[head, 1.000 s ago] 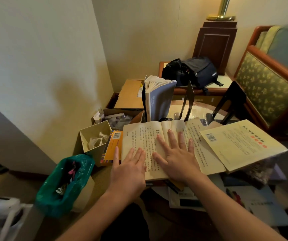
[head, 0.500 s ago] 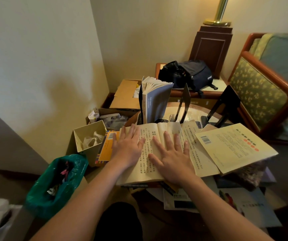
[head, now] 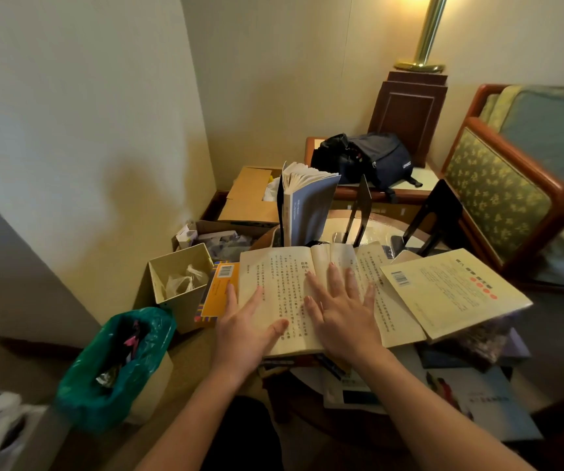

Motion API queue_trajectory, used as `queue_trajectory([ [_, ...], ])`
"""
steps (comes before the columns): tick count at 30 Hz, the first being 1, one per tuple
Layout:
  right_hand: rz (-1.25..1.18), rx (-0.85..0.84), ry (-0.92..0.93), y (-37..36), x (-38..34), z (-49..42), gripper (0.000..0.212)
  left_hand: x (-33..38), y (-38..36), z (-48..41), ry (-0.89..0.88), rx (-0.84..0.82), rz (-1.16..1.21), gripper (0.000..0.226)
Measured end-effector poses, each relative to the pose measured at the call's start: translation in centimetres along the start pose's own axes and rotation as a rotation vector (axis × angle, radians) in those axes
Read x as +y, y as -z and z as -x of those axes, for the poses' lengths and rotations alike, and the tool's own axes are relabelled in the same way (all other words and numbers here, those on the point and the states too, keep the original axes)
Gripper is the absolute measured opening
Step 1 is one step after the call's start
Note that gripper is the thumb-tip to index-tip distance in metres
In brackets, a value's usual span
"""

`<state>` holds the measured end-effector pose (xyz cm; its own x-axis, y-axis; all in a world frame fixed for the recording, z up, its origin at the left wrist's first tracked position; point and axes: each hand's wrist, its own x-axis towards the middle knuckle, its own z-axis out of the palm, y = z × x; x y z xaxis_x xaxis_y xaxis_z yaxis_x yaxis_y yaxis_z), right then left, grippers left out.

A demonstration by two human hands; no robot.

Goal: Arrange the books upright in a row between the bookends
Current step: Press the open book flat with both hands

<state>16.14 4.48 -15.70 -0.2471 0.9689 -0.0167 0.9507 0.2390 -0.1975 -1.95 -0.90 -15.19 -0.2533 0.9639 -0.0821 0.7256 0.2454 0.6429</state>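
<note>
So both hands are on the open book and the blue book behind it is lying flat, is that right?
Not quite. The head view shows the blue book standing upright; the left hand and right hand do lie on the open book.

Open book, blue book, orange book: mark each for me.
open book [head: 274, 266], head view, left page.
blue book [head: 308, 215], head view, front cover.
orange book [head: 217, 295], head view, cover below the barcode.
</note>
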Motion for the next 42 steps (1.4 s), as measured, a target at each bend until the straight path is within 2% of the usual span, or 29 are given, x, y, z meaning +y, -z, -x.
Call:
queue_trajectory([
  [4, -0.058, 0.126, -0.201, 0.3, -0.8, 1.1, 0.072, -0.5, 0.7, -0.8, -0.02, 0.025, 0.087, 0.09],
  [13, -0.269, 0.243, -0.286, 3.6, -0.6, 1.9, 0.087, -0.9, 1.6, -0.6, -0.098, 0.035, 0.191, 0.083],
  [15, -0.364, 0.269, -0.31, 4.5, -0.4, 2.1, 0.082, -1.0, 1.6, -0.7, -0.104, 0.029, 0.21, 0.082],
  [18, -0.567, 0.205, -0.407, 6.3, -0.1, 2.2, 0.073, -0.9, 1.7, -0.5, -0.118, 0.026, 0.22, 0.08],
  [23, -0.757, 0.185, -0.502, 8.8, 0.3, 2.2, 0.06, -1.0, 1.7, -0.3, -0.125, 0.033, 0.236, 0.079],
  [29, -0.839, 0.231, -0.375, 11.3, -0.7, 2.8, 0.04, -1.1, 1.8, -0.3, -0.117, 0.036, 0.248, 0.084],
  [31, -0.868, 0.2, -0.306, 12.0, -2.3, 3.0, 0.034, -1.0, 1.9, -0.4, -0.09, 0.018, 0.267, 0.087],
  [33, -0.841, 0.138, -0.204, 12.2, -4.4, 3.3, 0.033, -1.2, 2.1, -0.5, -0.056, -0.005, 0.282, 0.087],
  [35, -0.659, 0.094, -0.091, 11.3, -6.6, 3.6, 0.028, -1.5, 2.5, -0.7, -0.026, -0.038, 0.367, 0.079],
  [36, -0.528, 0.088, -0.036, 10.5, -7.6, 3.6, 0.031, -1.6, 2.7, -0.7, -0.001, -0.061, 0.483, 0.071],
  [38, -0.303, 0.089, 0.059, 8.3, -9.0, 3.6, 0.053, -1.4, 3.2, -0.7, 0.088, -0.088, 0.725, 0.05],
  [40, -0.189, 0.049, 0.083, 6.2, -9.8, 3.4, 0.079, -0.9, 4.0, -0.8, 0.205, -0.058, 0.85, 0.035],
  [42, -0.114, -0.036, 0.085, 4.9, -10.2, 3.3, 0.089, -0.6, 4.2, -1.1, 0.273, -0.061, 0.922, 0.041],
])
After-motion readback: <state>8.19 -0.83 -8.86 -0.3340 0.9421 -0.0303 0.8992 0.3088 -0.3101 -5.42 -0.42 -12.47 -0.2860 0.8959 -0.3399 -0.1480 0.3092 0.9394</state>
